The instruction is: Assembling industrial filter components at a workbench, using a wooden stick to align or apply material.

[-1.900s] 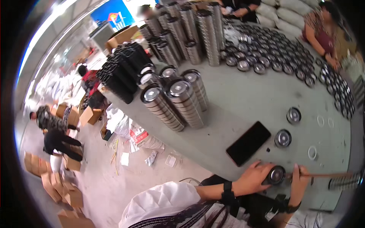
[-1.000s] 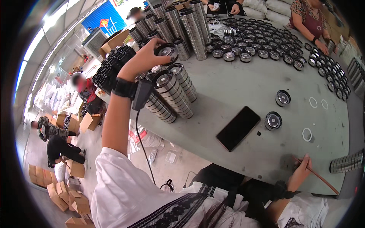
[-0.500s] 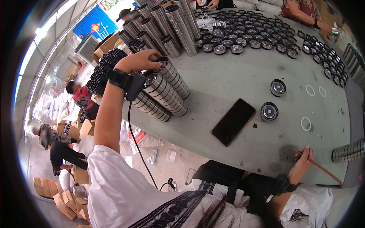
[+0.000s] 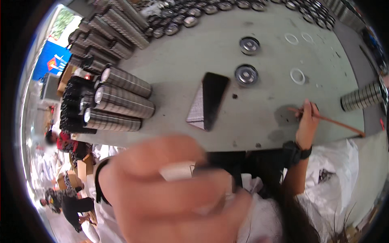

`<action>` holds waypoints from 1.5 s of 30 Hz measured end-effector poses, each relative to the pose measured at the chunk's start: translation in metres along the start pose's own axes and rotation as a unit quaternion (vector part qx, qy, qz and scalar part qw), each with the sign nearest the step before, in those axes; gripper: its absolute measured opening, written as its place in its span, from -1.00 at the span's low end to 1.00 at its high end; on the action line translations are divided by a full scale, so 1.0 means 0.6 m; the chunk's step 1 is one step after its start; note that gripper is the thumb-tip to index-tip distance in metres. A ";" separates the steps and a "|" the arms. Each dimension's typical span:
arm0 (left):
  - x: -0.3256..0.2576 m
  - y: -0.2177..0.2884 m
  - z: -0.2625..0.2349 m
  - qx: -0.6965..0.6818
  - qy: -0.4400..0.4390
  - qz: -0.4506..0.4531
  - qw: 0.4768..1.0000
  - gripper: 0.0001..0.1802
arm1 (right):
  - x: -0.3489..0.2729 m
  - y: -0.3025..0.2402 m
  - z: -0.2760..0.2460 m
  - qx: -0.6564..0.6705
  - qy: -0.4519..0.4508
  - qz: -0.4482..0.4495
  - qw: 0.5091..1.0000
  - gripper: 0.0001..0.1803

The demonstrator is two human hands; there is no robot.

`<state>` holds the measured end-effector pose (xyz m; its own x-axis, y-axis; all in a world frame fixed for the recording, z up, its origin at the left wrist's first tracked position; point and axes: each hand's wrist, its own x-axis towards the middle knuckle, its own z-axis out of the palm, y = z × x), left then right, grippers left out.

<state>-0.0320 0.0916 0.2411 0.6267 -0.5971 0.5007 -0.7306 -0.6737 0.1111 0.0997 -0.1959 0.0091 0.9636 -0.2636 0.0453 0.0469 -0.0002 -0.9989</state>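
While R hand [image 4: 306,124] pinches brown stick [image 4: 339,123] over table [image 4: 178,60], prob. to keep it handy, L hand [image 4: 162,198] is curled nr cam; blurred, can't tell if holding anything. Two round caps [image 4: 246,75] sit R of phone [image 4: 214,95], prob. for reach.

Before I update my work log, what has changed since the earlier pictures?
The left hand has moved off the metal stacks and back toward the camera, too blurred to tell whether it holds anything. The right hand still grips the brown stick; the phone and two loose discs stay put.
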 end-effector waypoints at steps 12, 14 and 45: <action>0.103 0.073 0.169 -0.242 0.050 0.163 0.955 -0.69 | 0.005 -0.002 -0.006 -0.037 -0.002 0.020 0.999 -0.67; 0.121 0.065 0.203 -0.257 0.197 0.113 0.939 -0.73 | 0.009 -0.006 -0.005 0.024 0.030 0.016 0.999 -0.66; -0.103 0.024 0.400 -0.155 0.061 -0.269 0.948 -0.70 | -0.087 -0.034 0.020 -0.010 -0.252 0.075 0.965 -0.66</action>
<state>-0.0165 0.0145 0.0058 0.9093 -0.1350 0.3936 -0.3702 -0.6943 0.6172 0.0513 -0.1708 0.0275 0.9651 0.2397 -0.1055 -0.1042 -0.0181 -0.9944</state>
